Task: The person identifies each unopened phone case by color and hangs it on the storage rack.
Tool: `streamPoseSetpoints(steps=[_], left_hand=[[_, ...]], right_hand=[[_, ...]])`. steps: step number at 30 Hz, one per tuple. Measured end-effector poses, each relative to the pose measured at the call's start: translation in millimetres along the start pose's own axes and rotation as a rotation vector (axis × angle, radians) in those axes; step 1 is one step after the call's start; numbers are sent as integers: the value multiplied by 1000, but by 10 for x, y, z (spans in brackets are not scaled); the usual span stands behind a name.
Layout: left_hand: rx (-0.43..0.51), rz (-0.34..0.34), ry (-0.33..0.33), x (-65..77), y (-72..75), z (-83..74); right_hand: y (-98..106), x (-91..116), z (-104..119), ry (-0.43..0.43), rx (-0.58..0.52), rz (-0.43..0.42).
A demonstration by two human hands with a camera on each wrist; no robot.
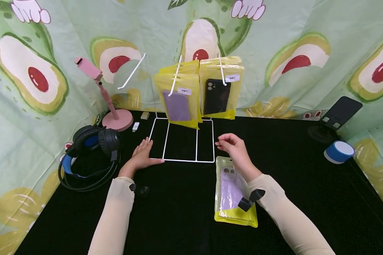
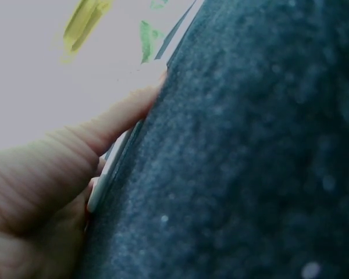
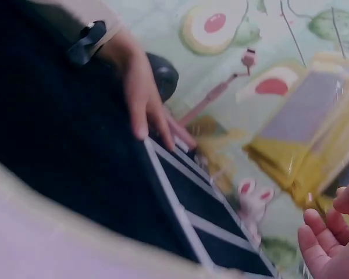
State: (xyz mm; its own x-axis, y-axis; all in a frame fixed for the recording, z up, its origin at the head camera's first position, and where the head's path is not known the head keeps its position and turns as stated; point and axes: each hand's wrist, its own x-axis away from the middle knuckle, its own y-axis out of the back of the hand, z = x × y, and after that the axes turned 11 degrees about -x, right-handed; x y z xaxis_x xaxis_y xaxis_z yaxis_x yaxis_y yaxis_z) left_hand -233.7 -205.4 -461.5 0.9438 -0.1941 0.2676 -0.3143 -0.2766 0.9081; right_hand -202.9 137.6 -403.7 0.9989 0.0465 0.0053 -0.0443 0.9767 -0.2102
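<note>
My left hand (image 1: pixel 142 156) rests with spread fingers on the front left corner of a white wire display rack (image 1: pixel 188 161). Its thumb (image 2: pixel 128 110) lies along the front bar in the left wrist view. My right hand (image 1: pixel 234 150) is in the air just right of the rack, fingers loosely bent, holding nothing visible. Under that wrist lies a yellow-edged pouch (image 1: pixel 221 212) with a purple phone case, partly hidden by the forearm. Similar pouches hang from two prongs: purple-case pouches (image 1: pixel 178 106) in the middle and black-case pouches (image 1: pixel 217 95) on the right.
The rack's left prong (image 1: pixel 132 71) carries nothing. Headphones (image 1: pixel 95 145), a pink stand (image 1: pixel 116 118), a small white USB stick (image 1: pixel 135 126) and a small box (image 1: pixel 145 115) are at left. A black phone stand (image 1: pixel 341 113) and a blue tape roll (image 1: pixel 338 152) are at right.
</note>
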Motion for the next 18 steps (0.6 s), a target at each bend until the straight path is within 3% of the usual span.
streamPoseSetpoints(steps=[8, 18], left_hand=[[10, -3, -12, -6, -23, 23], [9, 3, -1, -11, -1, 4]], right_hand=[[562, 415, -93, -155, 179, -12], [972, 869, 63, -278, 427, 96]])
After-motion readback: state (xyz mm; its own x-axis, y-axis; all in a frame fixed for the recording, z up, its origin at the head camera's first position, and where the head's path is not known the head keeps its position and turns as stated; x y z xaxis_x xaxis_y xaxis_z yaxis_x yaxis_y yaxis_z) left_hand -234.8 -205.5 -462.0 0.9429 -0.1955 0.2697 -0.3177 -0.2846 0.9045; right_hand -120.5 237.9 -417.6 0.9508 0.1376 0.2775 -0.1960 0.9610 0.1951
